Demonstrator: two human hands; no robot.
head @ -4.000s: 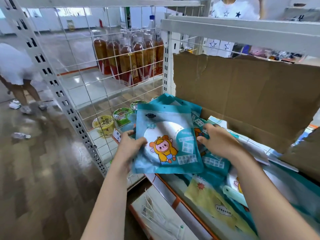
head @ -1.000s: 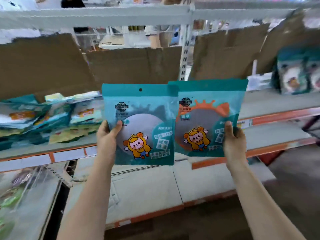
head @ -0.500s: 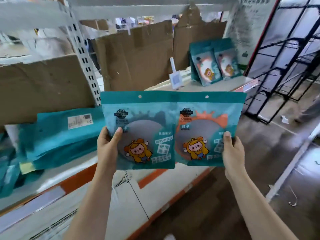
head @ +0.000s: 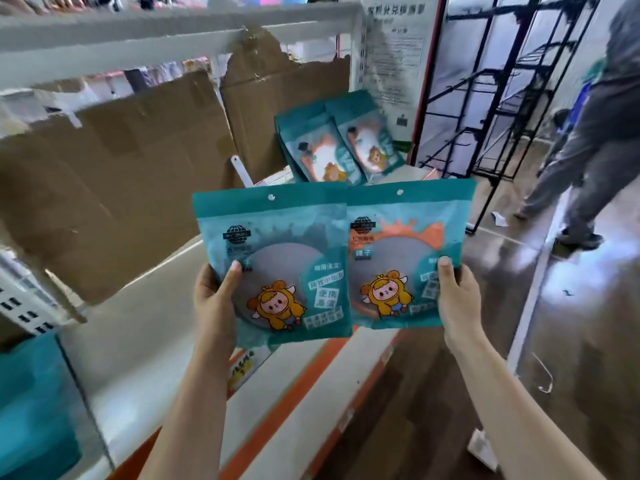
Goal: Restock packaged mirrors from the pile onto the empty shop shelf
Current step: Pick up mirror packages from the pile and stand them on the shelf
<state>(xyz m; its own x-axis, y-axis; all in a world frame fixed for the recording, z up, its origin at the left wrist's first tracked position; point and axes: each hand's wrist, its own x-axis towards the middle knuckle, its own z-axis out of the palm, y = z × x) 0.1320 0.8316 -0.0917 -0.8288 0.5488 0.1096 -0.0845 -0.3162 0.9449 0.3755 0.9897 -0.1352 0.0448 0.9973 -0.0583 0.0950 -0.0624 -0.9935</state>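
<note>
I hold two teal mirror packs side by side in front of me. My left hand [head: 214, 299] grips the left mirror pack [head: 277, 237] at its lower left edge, thumb on the front. My right hand [head: 457, 296] grips the right mirror pack [head: 405, 230], the one with the orange splash, at its lower right edge. Both packs show a cartoon figure in yellow and hang upright above the white shelf [head: 166, 299]. Two more mirror packs [head: 339, 143] lean upright at the shelf's far right end.
Torn brown cardboard [head: 114, 174] backs the shelf. An upper white shelf beam [head: 173, 32] runs overhead. Teal packs [head: 31, 410] lie at the lower left. A black metal rack [head: 491, 84] stands to the right. A person in grey [head: 588, 133] walks on the floor beyond.
My view has swung further right and closer to the shelf's far end. The two leaning packs look nearer. Both hands keep the same hold on their packs. A walking person has come into view.
</note>
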